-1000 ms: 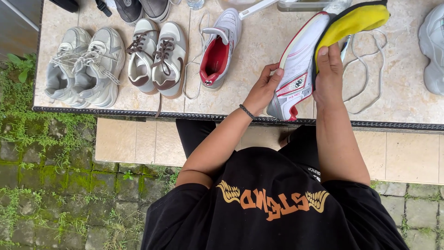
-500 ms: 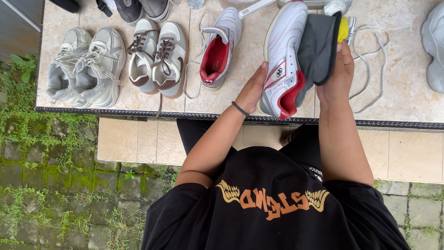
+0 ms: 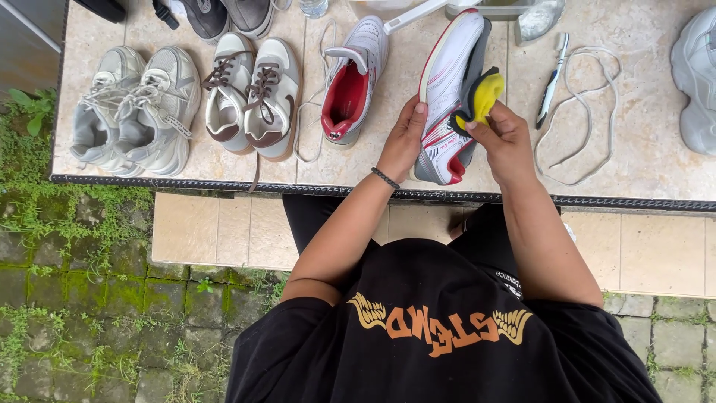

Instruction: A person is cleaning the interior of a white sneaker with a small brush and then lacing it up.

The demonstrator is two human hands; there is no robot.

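A white sports shoe with red lining lies on its side on the tiled ledge, toe pointing away from me. My left hand grips its heel side; a dark bead bracelet sits on that wrist. My right hand pinches a yellow and black insole, which is bent and sits partly inside the shoe's opening. The matching white shoe with red lining rests just left of it.
On the ledge stand a grey pair, a brown and white pair, dark shoes at the top, and a grey shoe at the right edge. Loose white laces and a pen-like tool lie right. Mossy paving lies below.
The shoe has come down from a raised hold to lie on the ledge. The insole, earlier held flat beside the shoe, is now bent and partly inside its opening.
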